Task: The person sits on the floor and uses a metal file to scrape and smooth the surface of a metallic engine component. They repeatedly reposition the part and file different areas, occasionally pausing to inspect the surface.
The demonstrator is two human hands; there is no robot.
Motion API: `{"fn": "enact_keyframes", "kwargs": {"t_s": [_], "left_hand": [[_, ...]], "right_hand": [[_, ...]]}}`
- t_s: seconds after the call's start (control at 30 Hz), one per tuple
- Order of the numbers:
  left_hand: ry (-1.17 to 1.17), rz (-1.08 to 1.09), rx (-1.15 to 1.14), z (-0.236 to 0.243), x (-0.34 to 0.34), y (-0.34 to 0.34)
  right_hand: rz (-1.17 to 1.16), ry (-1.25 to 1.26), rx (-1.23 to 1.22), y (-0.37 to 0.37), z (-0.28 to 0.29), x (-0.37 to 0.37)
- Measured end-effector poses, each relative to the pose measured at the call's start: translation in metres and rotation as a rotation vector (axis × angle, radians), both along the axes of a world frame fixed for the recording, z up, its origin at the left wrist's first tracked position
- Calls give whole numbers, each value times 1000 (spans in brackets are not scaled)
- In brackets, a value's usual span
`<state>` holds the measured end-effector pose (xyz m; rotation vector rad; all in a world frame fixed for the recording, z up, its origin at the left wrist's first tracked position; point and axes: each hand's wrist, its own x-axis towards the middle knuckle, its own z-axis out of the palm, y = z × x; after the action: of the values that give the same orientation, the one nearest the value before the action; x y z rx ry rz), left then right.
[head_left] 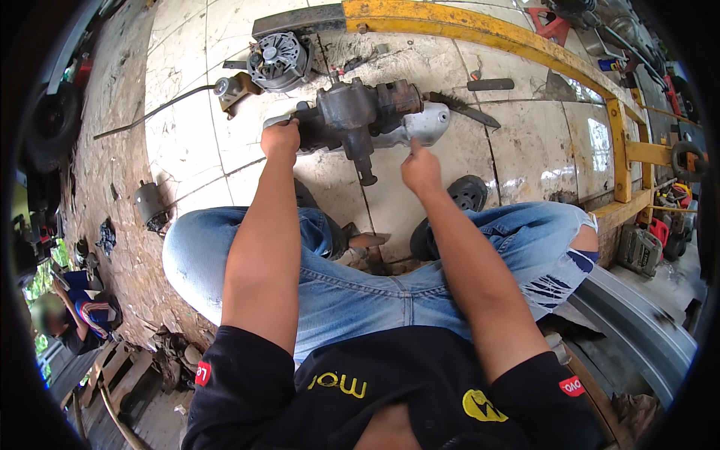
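Note:
Before me on the tiled floor a dark, cast metal gearbox-like unit (345, 105) with a downward-pointing shaft lies over a silver metal part (427, 127). My left hand (279, 137) is closed on the left end of this assembly, where dark and lighter metal meet. My right hand (421, 169) is at the lower edge of the silver part, fingers mostly curled and fingertips touching it; what they hold, if anything, is hidden. A long dark blade-like tool (480, 116) lies at its right. An alternator (274, 61) and a small bracketed part (232, 94) lie beyond.
A yellow steel frame (487, 30) runs along the back and right. A cylindrical motor (150, 202) and tyre (56, 127) are on the left. Another person (79, 315) sits at the lower left. Metal rails (637, 315) and a jerrycan (637, 247) are on the right.

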<state>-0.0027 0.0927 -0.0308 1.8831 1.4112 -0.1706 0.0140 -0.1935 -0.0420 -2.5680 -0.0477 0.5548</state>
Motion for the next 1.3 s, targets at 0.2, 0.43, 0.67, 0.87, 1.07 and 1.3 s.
{"fn": "enact_keyframes", "kwargs": {"t_s": [0.2,0.43,0.67,0.87,1.07,1.3], "left_hand": [[31,-51,69,16,3,-14],[-23,-38,47,-2,5,0],[53,-38,90,9,2,-8],[-16,-97,120,-7,-5,-3],[-15,-115,115,-17,-4,8],[-4,-46,88,8,-5,-9]], "right_hand": [[282,-36,-42,-32,0,10],[87,-54,-41,-7,-4,-12],[189,-87,-47,-28,19,13],[514,135,-45,-6,1,-20],[142,0,-4,-15,21,-1],[-40,-146,123,3,39,-10]]}}
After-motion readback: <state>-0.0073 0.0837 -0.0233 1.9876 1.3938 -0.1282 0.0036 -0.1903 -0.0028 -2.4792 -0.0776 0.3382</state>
